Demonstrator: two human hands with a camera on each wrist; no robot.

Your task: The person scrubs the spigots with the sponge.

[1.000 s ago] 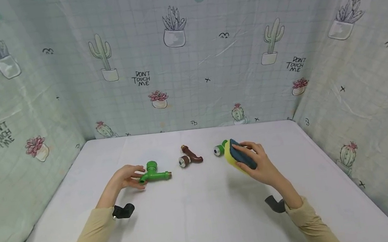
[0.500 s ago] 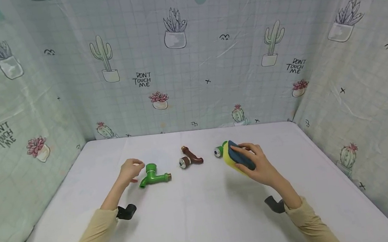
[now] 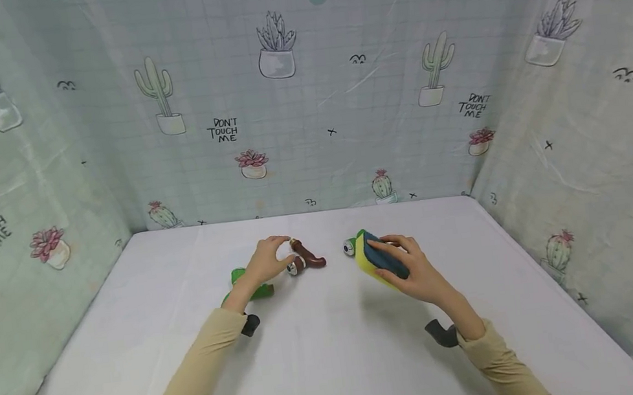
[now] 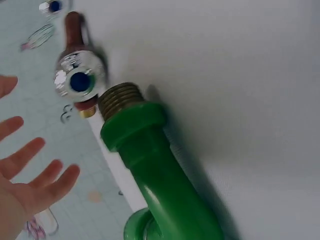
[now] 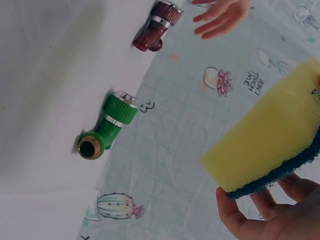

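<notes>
The left hand (image 3: 265, 262) hovers over the middle of the table (image 3: 335, 365), toward its far edge, just beside the brown tap (image 3: 306, 260). Its fingers are loosely curled in the head view and spread straight in the left wrist view, holding nothing; whether the fingertips touch the tap's upper end cannot be told from the head view. The brown tap lies on its side with its chrome mouth facing the near edge. In the left wrist view only that chrome end and a strip of brown body show.

The green tap (image 3: 244, 287) lies just left of the brown one, mostly hidden behind the left wrist in the head view. The left wrist view shows its threaded brass end close to the brown tap's chrome mouth, though its lower part is cut off by the frame.

The right hand (image 3: 409, 271) grips a yellow sponge with a dark blue scouring face (image 3: 379, 262), held tilted above the table right of centre. Behind it a second green tap (image 3: 351, 246) lies on the table, largely covered by the sponge in the head view; the right wrist view shows it whole, on its side.
</notes>
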